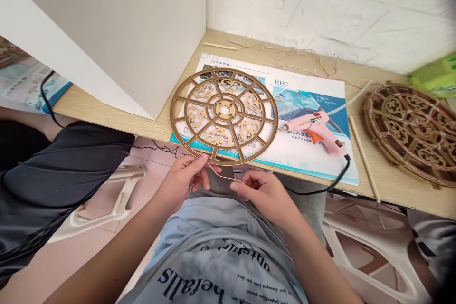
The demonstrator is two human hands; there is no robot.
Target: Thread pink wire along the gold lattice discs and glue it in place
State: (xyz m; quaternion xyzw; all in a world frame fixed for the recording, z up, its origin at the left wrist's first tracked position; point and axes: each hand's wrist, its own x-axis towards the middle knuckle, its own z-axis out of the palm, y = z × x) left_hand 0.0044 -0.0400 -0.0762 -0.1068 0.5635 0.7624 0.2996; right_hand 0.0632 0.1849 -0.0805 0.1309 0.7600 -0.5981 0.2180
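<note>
Cord (221, 173), thin and pale, runs between both hands in the head view. The left hand (180, 183) is closed in a thumb-and-finger pinch at the near rim of a gold openwork disc (223, 109), and the right hand (265, 199) pinches the cord further right, just off the shelf edge. The disc lies flat on a printed flyer (309, 92) atop a wooden shelf (388, 194), its near rim at the shelf edge. It looks light, stiff and thin, though its slender spokes and scrollwork seem fragile; the outer rim appears the safest hold. Right of it lie a pink hot glue gun (313, 130), a wooden dowel (363, 159) and a second disc wrapped in cord (409, 133).
</note>
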